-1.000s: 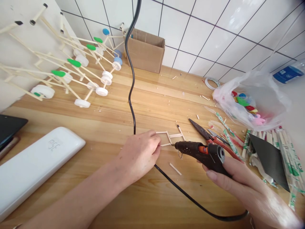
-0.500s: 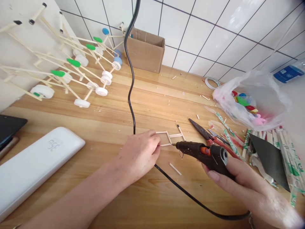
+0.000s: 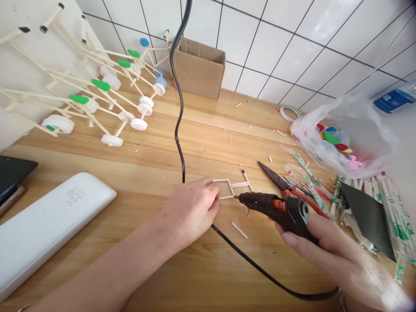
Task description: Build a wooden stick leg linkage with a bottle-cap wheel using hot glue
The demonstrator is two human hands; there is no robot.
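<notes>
My right hand point(image 3: 328, 247) is wrapped round a black hot glue gun point(image 3: 276, 210), whose nozzle points left. The nozzle tip is at a corner of a small frame of thin wooden sticks point(image 3: 230, 186) lying on the table. My left hand point(image 3: 195, 206) rests over the frame's left part with curled fingers, holding it down; the fingertips' exact grip is hidden. To the frame's right a short crosspiece joins a stick with a black end point(image 3: 245, 177). A loose wooden stick point(image 3: 239, 230) lies just in front of the frame.
Wheeled stick models point(image 3: 107, 99) stand at the back left, beside a cardboard box point(image 3: 199, 69). A black cord point(image 3: 178, 117) crosses the table under my left hand. Scissors point(image 3: 282, 184), a plastic bag point(image 3: 344, 134) and wrapped sticks are at right; a white power bank point(image 3: 58, 229) at left.
The glue gun has shifted very slightly left, its tip staying at the frame's corner. My left hand holds the same place.
</notes>
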